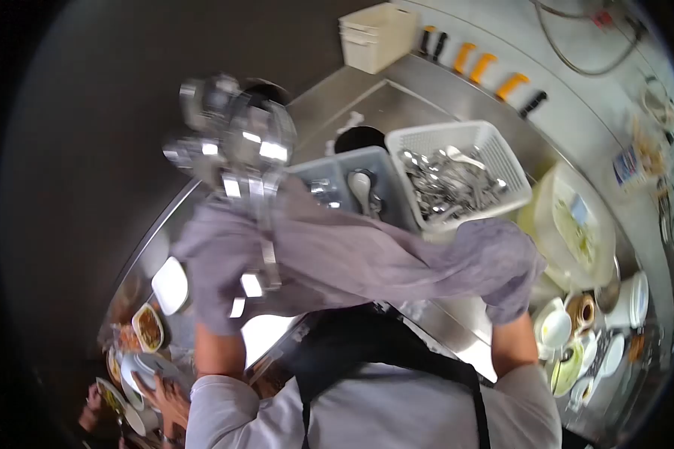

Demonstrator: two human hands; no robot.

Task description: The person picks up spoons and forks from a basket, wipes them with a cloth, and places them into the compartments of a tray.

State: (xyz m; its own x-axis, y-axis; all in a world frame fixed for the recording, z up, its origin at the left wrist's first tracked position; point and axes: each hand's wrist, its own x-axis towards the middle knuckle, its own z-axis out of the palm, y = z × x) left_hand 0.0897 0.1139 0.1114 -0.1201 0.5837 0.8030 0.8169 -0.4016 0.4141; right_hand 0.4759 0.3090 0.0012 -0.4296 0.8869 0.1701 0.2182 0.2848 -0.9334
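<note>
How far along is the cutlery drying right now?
Looks done: a white basket is piled with cutlery, and the grey bin beside it holds a few spoons. In hand: both hands are wrapped in a purple cloth, the left hand lifting a blurred bunch of cutlery. Left: I cannot tell how much remains; dirty dishes sit at the right.

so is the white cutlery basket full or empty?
Partly full. The white basket holds a loose heap of metal spoons across its floor; its mesh walls stand clear above the heap.
</note>
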